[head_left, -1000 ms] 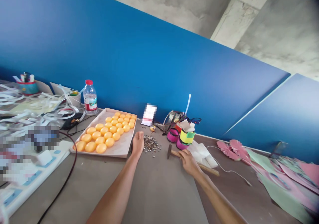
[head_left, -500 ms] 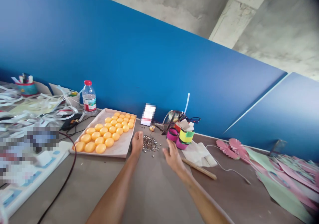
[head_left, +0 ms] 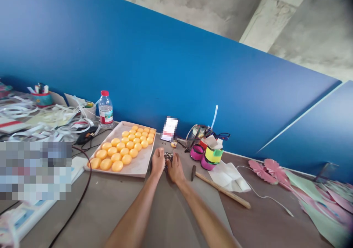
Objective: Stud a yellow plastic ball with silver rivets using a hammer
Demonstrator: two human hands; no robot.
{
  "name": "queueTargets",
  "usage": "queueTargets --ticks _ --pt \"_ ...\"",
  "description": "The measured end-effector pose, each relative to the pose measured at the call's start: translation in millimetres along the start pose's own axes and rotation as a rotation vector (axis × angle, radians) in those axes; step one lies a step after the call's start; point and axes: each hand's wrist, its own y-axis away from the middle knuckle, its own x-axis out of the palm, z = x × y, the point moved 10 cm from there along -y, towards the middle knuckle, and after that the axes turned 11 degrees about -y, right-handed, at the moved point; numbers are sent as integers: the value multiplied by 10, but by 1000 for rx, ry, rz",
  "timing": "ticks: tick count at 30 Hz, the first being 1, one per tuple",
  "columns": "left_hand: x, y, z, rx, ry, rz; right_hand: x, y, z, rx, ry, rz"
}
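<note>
Both my hands rest side by side on the brown table [head_left: 171,211], at a small pile of shiny metal studs [head_left: 168,155]. My left hand [head_left: 158,162] lies by the right edge of a beige tray [head_left: 139,165] that holds several yellow-orange half balls [head_left: 125,148]. My right hand [head_left: 174,167] covers the near part of the stud pile, and its fingertips are hidden among the studs. A hammer [head_left: 220,190] with a wooden handle lies free on the table just right of my right hand.
Pink and yellow tape rolls [head_left: 208,154], a glass jar and scissors stand behind the hammer. A water bottle [head_left: 106,109] is behind the tray. White strips, a black cable [head_left: 79,200] and a power strip crowd the left. Pink and green paper shapes [head_left: 303,181] lie at the right.
My right hand let go of the hammer and moved left to the stud pile beside my left hand. The hammer now lies on the table. My left hand stayed put.
</note>
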Motion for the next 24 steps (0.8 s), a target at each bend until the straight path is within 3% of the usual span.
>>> queueTargets --ticks 5,8,14,20,22,24 --pt "-12 7 -3 -3 -12 -1 -230 -254 16 -7 29 -104" --pt "-8 6 15 -11 -15 -8 -351 -506 -17 5 62 -99" --pt "-3 7 49 -32 -5 -27 -203 -885 -47 28 191 41" --pt "-9 27 58 -40 -2 -16 -29 -977 -75 6 152 112" --pt "-30 22 57 -36 5 -21 -93 -944 -70 -2 92 65" --pt "-54 11 36 -18 30 -31 -228 -861 -76 15 -103 -22"
